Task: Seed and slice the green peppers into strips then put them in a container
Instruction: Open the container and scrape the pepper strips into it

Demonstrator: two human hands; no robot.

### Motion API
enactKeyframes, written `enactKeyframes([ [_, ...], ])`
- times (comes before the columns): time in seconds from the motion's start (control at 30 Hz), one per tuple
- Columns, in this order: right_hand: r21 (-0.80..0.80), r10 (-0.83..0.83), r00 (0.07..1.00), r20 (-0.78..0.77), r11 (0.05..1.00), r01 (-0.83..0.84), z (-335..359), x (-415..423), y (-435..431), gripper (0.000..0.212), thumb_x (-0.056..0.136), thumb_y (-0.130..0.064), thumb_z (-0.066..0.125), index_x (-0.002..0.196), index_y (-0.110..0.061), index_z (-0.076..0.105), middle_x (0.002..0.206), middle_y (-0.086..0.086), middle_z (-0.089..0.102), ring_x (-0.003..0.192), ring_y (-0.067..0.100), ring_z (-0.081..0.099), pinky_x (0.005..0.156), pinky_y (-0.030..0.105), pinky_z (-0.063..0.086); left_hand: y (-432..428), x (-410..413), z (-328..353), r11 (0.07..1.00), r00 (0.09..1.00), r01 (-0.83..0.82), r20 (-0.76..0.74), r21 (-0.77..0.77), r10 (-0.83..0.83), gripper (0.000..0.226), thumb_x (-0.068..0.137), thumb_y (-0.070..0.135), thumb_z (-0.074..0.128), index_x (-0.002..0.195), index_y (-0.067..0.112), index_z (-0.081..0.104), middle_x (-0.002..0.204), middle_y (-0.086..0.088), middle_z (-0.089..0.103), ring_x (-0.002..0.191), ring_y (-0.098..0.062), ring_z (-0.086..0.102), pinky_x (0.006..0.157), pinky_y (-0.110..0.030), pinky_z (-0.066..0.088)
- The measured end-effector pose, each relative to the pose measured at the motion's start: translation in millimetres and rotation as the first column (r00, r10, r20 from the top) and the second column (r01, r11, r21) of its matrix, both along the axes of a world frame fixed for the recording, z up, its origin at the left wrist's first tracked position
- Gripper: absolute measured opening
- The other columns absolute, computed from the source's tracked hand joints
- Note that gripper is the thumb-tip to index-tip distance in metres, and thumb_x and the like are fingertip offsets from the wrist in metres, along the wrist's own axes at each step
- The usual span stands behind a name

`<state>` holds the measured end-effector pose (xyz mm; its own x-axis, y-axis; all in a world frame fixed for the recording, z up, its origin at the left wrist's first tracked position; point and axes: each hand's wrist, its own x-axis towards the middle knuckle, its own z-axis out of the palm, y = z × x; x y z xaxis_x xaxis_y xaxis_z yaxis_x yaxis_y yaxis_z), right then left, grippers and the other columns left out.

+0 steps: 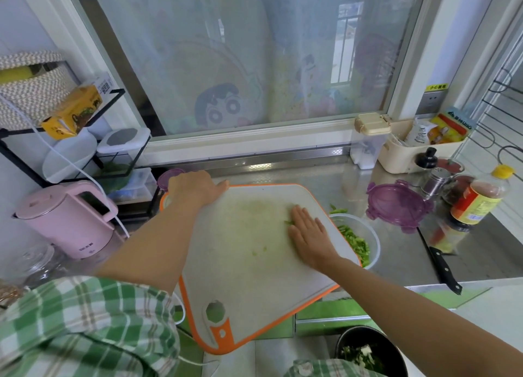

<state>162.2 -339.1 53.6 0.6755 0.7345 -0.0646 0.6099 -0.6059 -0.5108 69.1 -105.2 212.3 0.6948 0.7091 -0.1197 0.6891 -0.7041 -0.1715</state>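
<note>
Nearest, bottom edge: dark pot (368, 334) holding green and white scraps. Cutting board (246, 263) tilted over clear container (376, 241); left hand (195, 190) gripping far corner, right hand (310, 235) flat, fingers straight, on stray strips (289, 222). Container part-filled with cut pepper strips (356, 243). Purple lid (396, 204) beside it on surface (402, 258). Knife (444, 269) lying near surface's front edge, right.

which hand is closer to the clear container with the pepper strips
Right. The right hand lies flat on the cutting board, right beside the container. The left hand grips the board's far corner, on the side away from it.
</note>
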Motion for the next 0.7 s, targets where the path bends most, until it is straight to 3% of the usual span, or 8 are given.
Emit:
enactKeyframes([
  [0.13,-0.171,-0.205,0.977,-0.061,0.966,0.192,-24.4,23.5,-32.8,0.057,0.104,-0.039,0.013,0.154,-0.016,-0.003,0.161,0.001,-0.007,0.148,0.014,-0.007,0.12,0.038,0.0,4.5,-3.0,-1.2,1.0,1.0,0.0,0.009,0.006,0.0,0.072,0.093,0.07,0.03,0.126,0.014,0.059,0.126,-0.007,0.062,0.117,-0.029,0.056,0.082,-0.036,0.036],
  [0.23,-0.023,-0.197,0.98,-0.026,0.98,0.196,-15.5,20.2,-29.5,0.058,0.104,-0.036,0.019,0.154,-0.014,-0.002,0.161,0.001,-0.007,0.148,0.013,-0.004,0.119,0.033,0.0,1.4,-1.7,2.3,1.0,1.0,0.01,0.006,0.02,-0.01,0.071,0.093,0.07,0.031,0.127,0.014,0.058,0.127,-0.007,0.061,0.118,-0.03,0.056,0.08,-0.035,0.034],
  [0.3,0.194,-0.047,0.999,0.025,0.98,0.042,1.5,5.5,-14.0,0.057,0.104,-0.037,0.024,0.152,-0.018,0.001,0.16,-0.003,-0.005,0.147,0.009,0.0,0.12,0.031,0.002,0.3,-0.6,1.9,1.0,1.0,0.014,0.01,0.01,-0.014,0.07,0.093,0.07,0.032,0.125,0.014,0.059,0.127,-0.007,0.061,0.118,-0.03,0.056,0.08,-0.035,0.034],
  [0.37,0.349,0.192,0.979,0.062,0.915,-0.201,22.2,-15.9,3.2,0.059,0.1,-0.047,0.02,0.15,-0.022,0.001,0.16,-0.005,-0.002,0.147,0.006,0.001,0.12,0.03,0.003,0.9,1.3,-0.5,1.0,1.0,0.02,0.018,0.003,-0.02,0.07,0.092,0.07,0.032,0.122,0.014,0.06,0.125,-0.007,0.062,0.116,-0.029,0.057,0.081,-0.035,0.036],
  [0.43,0.358,0.376,0.917,0.133,0.844,-0.398,34.7,-35.9,17.7,0.059,0.099,-0.049,0.014,0.151,-0.022,0.003,0.161,-0.001,0.004,0.148,0.007,0.001,0.119,0.026,0.0,1.0,3.2,-0.9,1.0,1.0,0.018,0.018,0.003,-0.018,0.07,0.092,0.07,0.032,0.123,0.014,0.06,0.126,-0.007,0.062,0.117,-0.029,0.057,0.082,-0.035,0.037],
  [0.5,0.311,0.432,0.88,0.195,0.824,-0.473,36.8,-41.2,23.6,0.055,0.1,-0.045,0.013,0.151,-0.025,0.005,0.161,-0.003,0.007,0.147,0.005,0.0,0.118,0.023,-0.002,0.7,4.1,-0.3,1.0,1.0,0.009,0.014,0.005,-0.009,0.07,0.092,0.07,0.032,0.126,0.015,0.059,0.128,-0.007,0.061,0.119,-0.029,0.056,0.082,-0.035,0.037],
  [0.6,0.265,0.348,0.926,0.144,0.888,-0.375,24.5,-25.4,15.0,0.056,0.097,-0.047,0.008,0.151,-0.031,0.007,0.16,-0.012,0.002,0.146,0.001,-0.002,0.117,0.023,-0.004,2.3,1.8,-2.3,1.0,1.0,-0.005,0.02,-0.002,0.005,0.071,0.092,0.07,0.032,0.126,0.014,0.059,0.129,-0.007,0.061,0.119,-0.03,0.055,0.086,-0.036,0.039],
  [0.7,0.157,0.104,0.995,-0.009,0.982,-0.101,0.6,4.3,-10.6,0.066,0.09,-0.052,0.003,0.152,-0.029,0.008,0.153,-0.019,-0.004,0.147,0.005,-0.001,0.118,0.027,-0.001,6.2,-1.0,-4.5,1.0,0.999,-0.01,0.031,-0.007,0.01,0.073,0.092,0.071,0.031,0.128,0.013,0.058,0.13,-0.008,0.06,0.12,-0.03,0.055,0.092,-0.039,0.041],
])
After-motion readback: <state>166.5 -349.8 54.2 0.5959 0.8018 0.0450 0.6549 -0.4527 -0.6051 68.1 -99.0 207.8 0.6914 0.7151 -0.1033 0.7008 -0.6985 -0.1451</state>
